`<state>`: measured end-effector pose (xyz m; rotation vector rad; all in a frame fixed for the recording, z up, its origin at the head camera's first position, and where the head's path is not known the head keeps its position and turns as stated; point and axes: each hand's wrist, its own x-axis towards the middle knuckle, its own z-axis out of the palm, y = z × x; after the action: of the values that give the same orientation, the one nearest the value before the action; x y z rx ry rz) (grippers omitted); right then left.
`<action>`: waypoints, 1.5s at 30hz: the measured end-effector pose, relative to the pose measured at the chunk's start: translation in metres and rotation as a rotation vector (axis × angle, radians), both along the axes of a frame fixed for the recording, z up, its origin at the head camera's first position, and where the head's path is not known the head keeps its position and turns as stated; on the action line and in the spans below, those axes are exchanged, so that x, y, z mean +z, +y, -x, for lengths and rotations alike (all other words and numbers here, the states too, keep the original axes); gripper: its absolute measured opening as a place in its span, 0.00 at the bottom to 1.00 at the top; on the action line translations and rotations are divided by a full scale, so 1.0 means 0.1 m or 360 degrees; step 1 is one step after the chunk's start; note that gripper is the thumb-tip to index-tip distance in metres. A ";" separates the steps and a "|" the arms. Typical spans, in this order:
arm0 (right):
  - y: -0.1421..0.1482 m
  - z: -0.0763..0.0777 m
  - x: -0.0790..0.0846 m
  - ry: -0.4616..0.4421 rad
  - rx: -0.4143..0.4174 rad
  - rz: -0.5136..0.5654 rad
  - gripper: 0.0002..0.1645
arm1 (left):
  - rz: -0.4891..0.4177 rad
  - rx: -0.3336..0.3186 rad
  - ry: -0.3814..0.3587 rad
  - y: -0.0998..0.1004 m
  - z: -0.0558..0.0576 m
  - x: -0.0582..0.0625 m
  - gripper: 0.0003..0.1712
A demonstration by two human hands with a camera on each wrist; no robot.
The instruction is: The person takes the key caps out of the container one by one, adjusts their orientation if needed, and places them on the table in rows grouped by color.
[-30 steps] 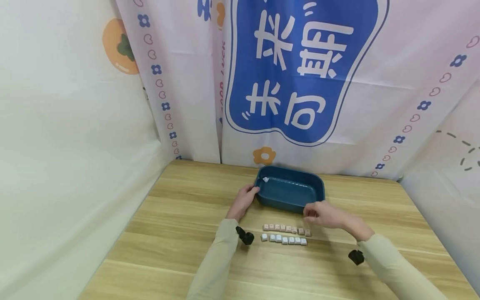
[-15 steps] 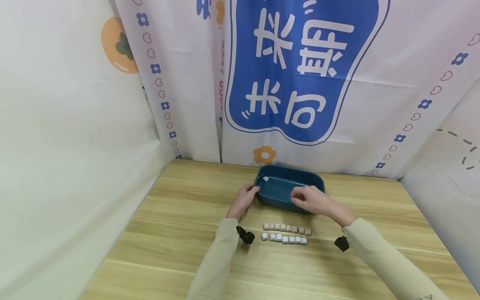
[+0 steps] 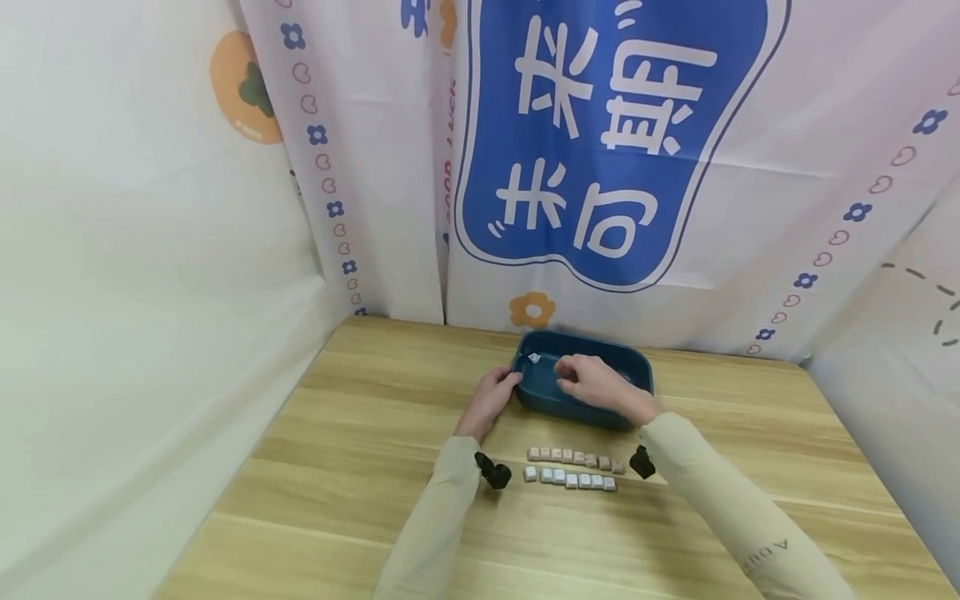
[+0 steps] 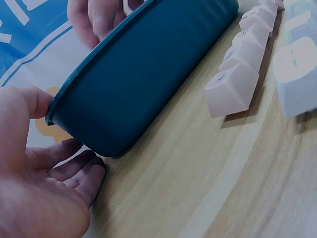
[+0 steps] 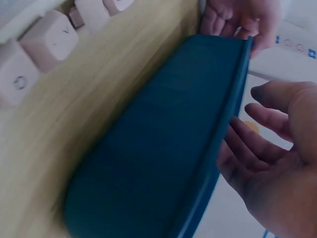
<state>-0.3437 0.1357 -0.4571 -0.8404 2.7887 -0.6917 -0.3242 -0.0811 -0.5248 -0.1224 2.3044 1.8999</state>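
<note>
My left hand [image 3: 489, 398] grips the left end of a dark teal plastic tray [image 4: 133, 74], its thumb at the rim and its fingers against the outer wall. Over the inside of the tray hovers my right hand [image 3: 596, 385], fingers bent loosely and apart, with nothing visible between thumb and fingers in the right wrist view. Inside, near the far left corner, lies a small whitish keycap [image 3: 534, 358]. In front of the tray stand two rows of keycaps: pale pink keycaps [image 4: 233, 89] nearer the tray, white keycaps [image 3: 572, 481] nearer me.
The wooden table [image 3: 315, 467] carries everything. Behind the tray hangs a printed cloth [image 3: 480, 292], close to its far wall. White fabric [image 3: 150, 333] walls the left side. The leftmost white keycap [image 3: 530, 473] sits slightly apart from its row.
My right hand has moved left from the tray's near right corner to above the inside of the tray. The left hand stays at the tray's left end. The keycap rows are unchanged.
</note>
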 end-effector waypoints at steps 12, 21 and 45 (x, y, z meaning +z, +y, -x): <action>-0.21 0.30 -0.07 -0.0052 -0.0044 -0.0196 0.20 | -0.0019 0.0037 0.0006 0.00 0.01 0.00 0.32; -0.39 0.41 -0.17 -0.0070 -0.0031 -0.0323 0.24 | -0.0017 0.0045 0.0009 0.00 0.00 0.02 0.31; -0.65 0.52 -0.29 -0.0030 -0.0057 -0.0532 0.31 | -0.0085 0.0038 -0.0018 0.01 0.00 -0.01 0.31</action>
<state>-0.3953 0.0708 -0.4861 -0.7140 2.7944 -0.2236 -0.3244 -0.0804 -0.5257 -0.1548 2.2531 1.9649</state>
